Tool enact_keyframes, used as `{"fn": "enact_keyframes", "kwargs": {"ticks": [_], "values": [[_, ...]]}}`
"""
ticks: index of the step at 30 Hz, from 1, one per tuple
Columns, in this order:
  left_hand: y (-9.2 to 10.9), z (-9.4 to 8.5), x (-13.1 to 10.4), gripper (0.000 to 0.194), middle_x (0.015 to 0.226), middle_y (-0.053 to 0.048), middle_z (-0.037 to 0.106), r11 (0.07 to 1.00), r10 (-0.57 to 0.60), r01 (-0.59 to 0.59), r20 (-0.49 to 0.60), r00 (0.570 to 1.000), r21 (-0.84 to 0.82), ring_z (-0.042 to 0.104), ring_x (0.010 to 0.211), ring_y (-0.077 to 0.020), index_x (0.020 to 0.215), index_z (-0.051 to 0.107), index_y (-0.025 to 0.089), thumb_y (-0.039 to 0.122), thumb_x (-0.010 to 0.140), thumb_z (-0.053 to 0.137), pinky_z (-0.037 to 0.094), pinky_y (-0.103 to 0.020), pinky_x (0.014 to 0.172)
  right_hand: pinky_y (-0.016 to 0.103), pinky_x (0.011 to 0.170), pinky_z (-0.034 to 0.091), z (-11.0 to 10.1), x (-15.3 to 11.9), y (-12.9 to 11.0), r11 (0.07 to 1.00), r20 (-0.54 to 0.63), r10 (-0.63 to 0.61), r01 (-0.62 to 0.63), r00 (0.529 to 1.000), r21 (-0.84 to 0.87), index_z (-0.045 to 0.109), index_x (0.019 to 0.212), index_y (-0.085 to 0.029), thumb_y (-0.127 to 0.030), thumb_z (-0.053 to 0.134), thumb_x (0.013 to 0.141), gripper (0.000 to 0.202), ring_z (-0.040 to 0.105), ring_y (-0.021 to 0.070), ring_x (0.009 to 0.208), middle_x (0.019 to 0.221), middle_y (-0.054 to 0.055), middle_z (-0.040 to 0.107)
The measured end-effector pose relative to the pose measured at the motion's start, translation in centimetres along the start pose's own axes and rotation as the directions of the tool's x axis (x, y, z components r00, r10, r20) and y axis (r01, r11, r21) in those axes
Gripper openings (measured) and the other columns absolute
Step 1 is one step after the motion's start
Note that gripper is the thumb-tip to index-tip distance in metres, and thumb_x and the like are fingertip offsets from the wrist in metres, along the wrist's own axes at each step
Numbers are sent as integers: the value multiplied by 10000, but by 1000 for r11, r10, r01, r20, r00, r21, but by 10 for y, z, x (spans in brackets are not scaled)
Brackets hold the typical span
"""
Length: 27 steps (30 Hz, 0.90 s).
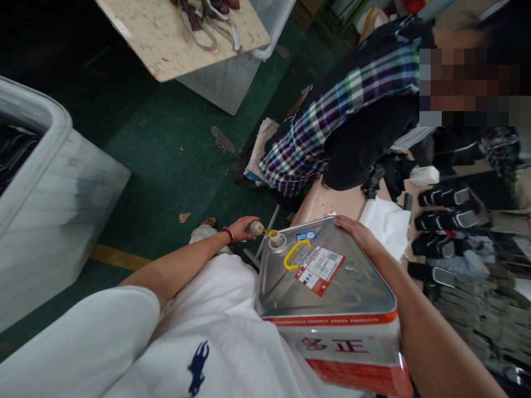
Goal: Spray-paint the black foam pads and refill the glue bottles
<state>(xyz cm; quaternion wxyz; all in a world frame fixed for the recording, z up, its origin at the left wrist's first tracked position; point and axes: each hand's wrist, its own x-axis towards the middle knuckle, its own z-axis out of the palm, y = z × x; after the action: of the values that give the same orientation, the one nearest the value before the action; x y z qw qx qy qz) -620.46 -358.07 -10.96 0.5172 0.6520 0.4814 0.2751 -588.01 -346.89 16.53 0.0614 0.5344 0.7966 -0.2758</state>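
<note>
A large square metal can (332, 301) with red and white sides leans against my body. Its top bears a paper label (319, 271), a yellow handle (297, 255) and a round spout (276, 241). My left hand (241, 229) holds a small pale bottle (254, 228), tilted with its mouth beside the spout. Yellowish liquid shows between the bottle mouth and the spout. My right hand (352, 228) grips the can's far upper corner, its fingers partly hidden behind the edge.
A person in a plaid garment (340, 105) sits beyond the can at a workbench (332, 199) with black pieces (446, 220) on it. A white bin (83, 188) stands at left. A board (166, 38) with straps lies over another bin (226, 80) at the top.
</note>
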Motion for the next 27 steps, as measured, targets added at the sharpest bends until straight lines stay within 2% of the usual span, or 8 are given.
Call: {"fn": "enact_keyframes", "kwargs": {"ticks": [12,16,21,27], "values": [[0,0,2,659,1227,-64,576,1000,28,-28,-19,999,15,524,1163,-257,1203,534,218,293,608,807,401,-376,1023,477,1032,455,1,0,-7,1000,6,4,-4,1000,-13,692,935,-295,-458,462,816,306,604,315,1133,1101,9,710],[2,-1,2,661,1239,-67,562,999,45,-45,-29,999,-1,519,1167,-255,1198,527,218,278,604,810,403,-380,1026,479,1048,439,0,0,-8,1000,10,4,-4,1000,-9,681,958,-290,-444,438,831,315,593,309,1155,1130,6,699],[3,0,3,673,1248,-73,561,1000,9,-9,-44,999,5,511,1187,-270,1208,519,222,264,605,816,403,-393,1037,474,1022,463,-1,-1,-14,1000,20,3,-2,1000,-20,689,967,-276,-436,398,868,346,616,311,1108,1118,24,696],[4,1,3,698,1251,-80,562,1000,17,-17,-39,999,19,505,1199,-274,1232,517,219,248,600,812,386,-404,1057,447,1004,487,-2,-1,-16,999,24,-11,12,1000,-42,689,926,-299,-431,438,851,293,615,302,1114,1077,6,706]]}}
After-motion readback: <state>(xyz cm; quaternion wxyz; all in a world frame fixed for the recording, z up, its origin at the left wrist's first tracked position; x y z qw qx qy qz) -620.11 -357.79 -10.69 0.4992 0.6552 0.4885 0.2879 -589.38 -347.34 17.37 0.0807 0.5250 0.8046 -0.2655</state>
